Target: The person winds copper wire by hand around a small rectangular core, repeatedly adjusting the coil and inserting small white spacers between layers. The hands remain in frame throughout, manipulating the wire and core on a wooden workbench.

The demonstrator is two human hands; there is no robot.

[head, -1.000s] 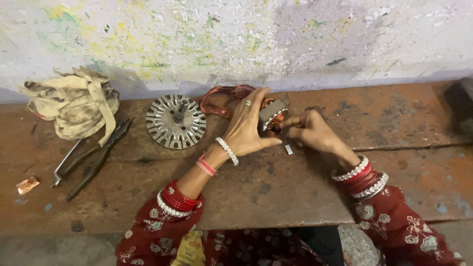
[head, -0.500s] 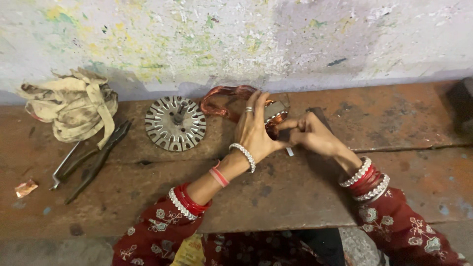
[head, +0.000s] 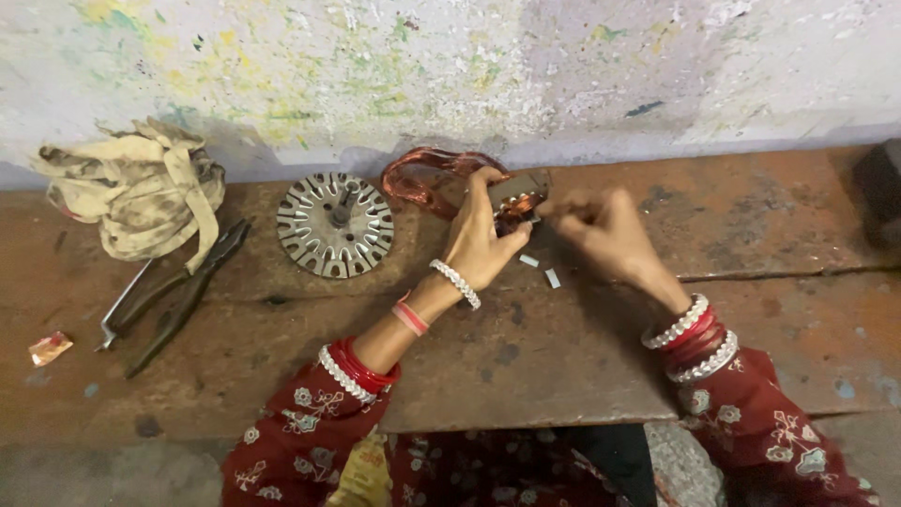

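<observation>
**Holding a small wound metal piece at the back of the counter**

Gripping a small slotted metal piece (head: 514, 199) wound with copper wire, the left hand (head: 481, 239) is closed round its near side, thumb under, fingers over the top. The right hand (head: 601, 225) is pinched shut at the piece's right edge; what its fingertips hold is too small to tell. The piece sits just above the brown counter (head: 526, 357), near the wall, with a loose coil of copper wire (head: 427, 174) trailing behind it. Two small pale slips (head: 542, 269) lie just below. The metal piece looks stiff and fairly heavy, best held by its solid body; the thin wire likely kinks and snags easily. A round slotted disc (head: 335, 225), pliers (head: 174, 291) and a cloth bundle (head: 141, 188) lie well to the left.
</observation>
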